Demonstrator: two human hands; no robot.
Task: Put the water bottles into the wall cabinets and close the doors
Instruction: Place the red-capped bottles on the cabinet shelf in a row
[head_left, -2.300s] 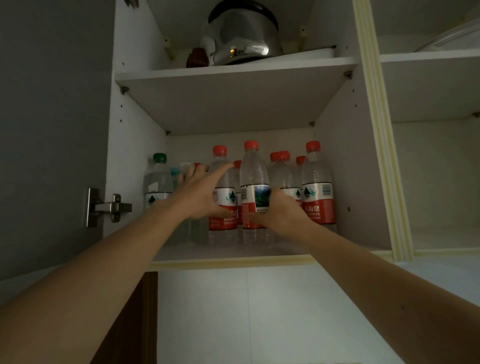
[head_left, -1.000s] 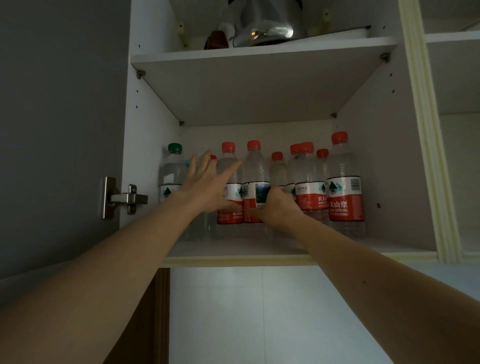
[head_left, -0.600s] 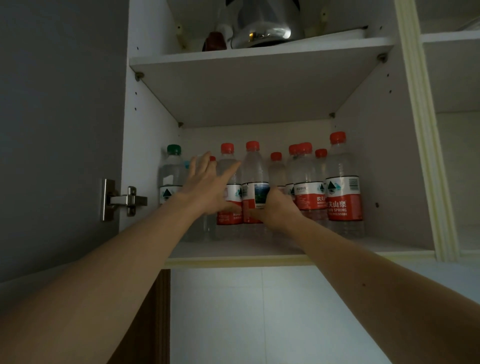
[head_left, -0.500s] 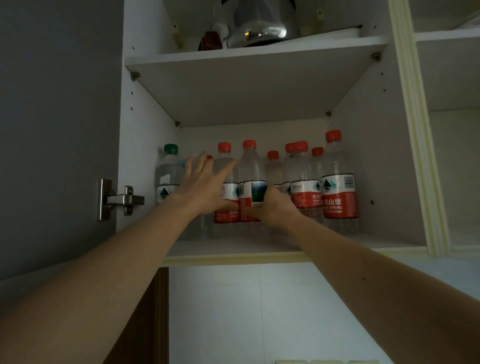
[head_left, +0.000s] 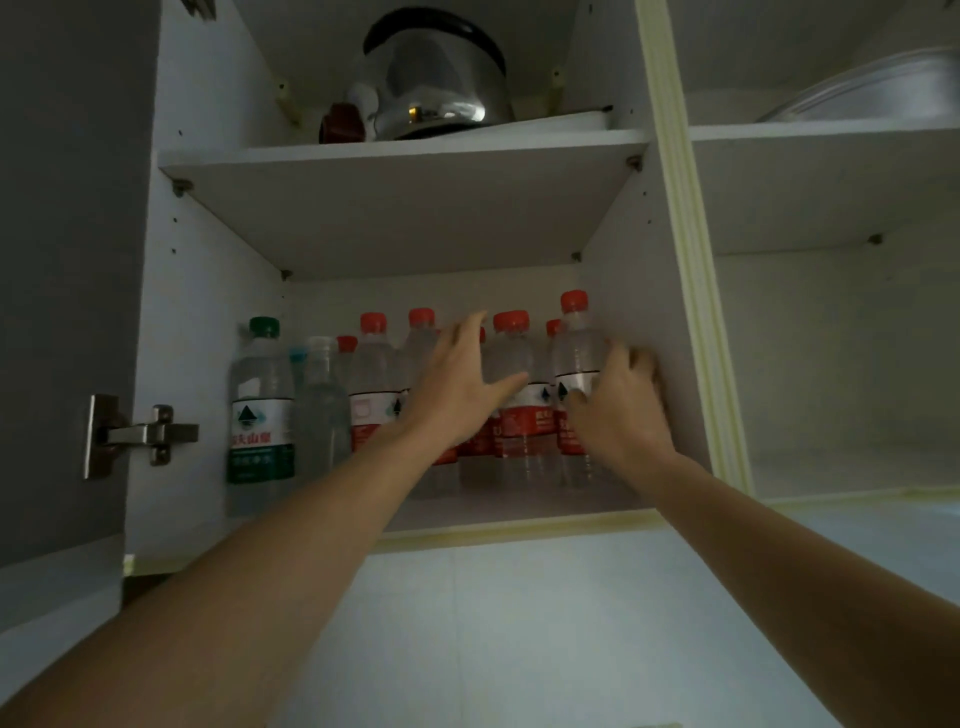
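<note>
1. The water bottles (head_left: 415, 405) stand in a tight cluster on the wall cabinet's lower shelf (head_left: 519, 514), from its left wall to its right wall.
2. The right hand (head_left: 615, 410) curls round the red-capped bottle (head_left: 575, 358) nearest the right wall; keep it upright and nudge it back.
3. The left hand (head_left: 457, 384), fingers straight and spread, steadies the middle bottles: press gently so none topple.
4. The doors are not yet closed.
</note>
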